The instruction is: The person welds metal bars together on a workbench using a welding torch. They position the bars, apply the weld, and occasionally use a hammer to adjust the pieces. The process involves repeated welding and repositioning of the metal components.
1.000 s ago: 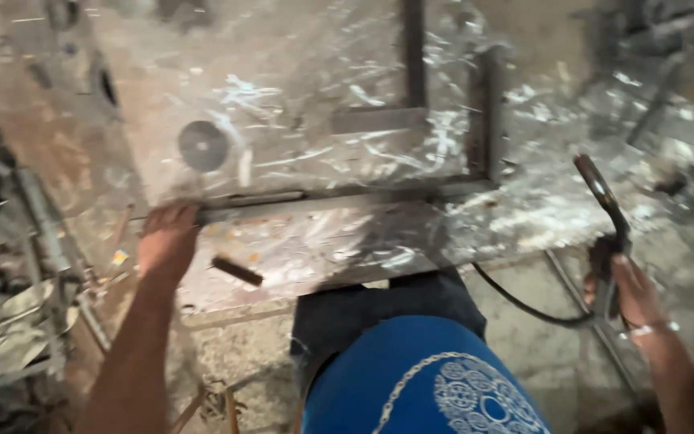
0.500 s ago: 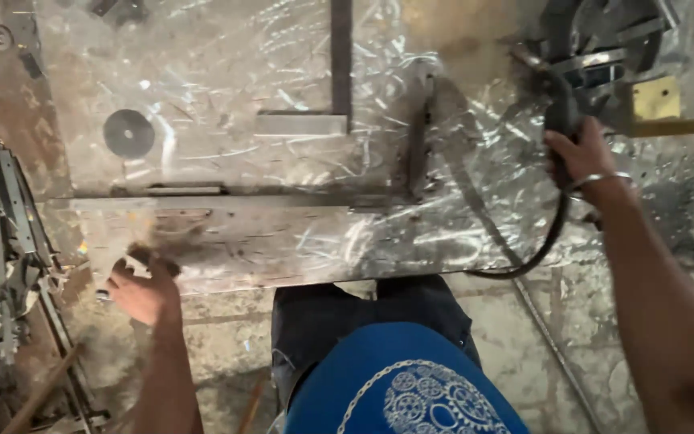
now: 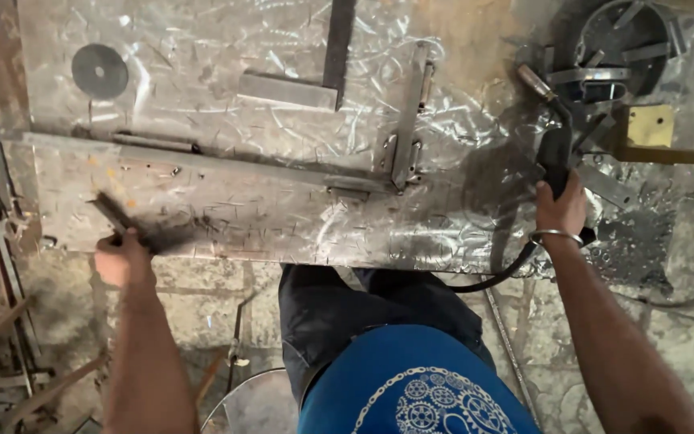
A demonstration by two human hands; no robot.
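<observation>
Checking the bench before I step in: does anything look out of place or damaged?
Nothing looks broken. The metal table is heavily scratched. The left hand grips a dark tool at its near edge; the right hand holds a welding torch beside a scrap-filled tub.

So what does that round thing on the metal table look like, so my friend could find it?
Start at the scratched shiny metal table and go to its far left corner. A flat dark grey disc with a small centre hole lies there alone. Everything nearby is straight bars; it's round.

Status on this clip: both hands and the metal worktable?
Left hand grips dark metal bar. Right hand grips black welding torch. Scratched steel worktable: welded strips, grey disc.
</observation>
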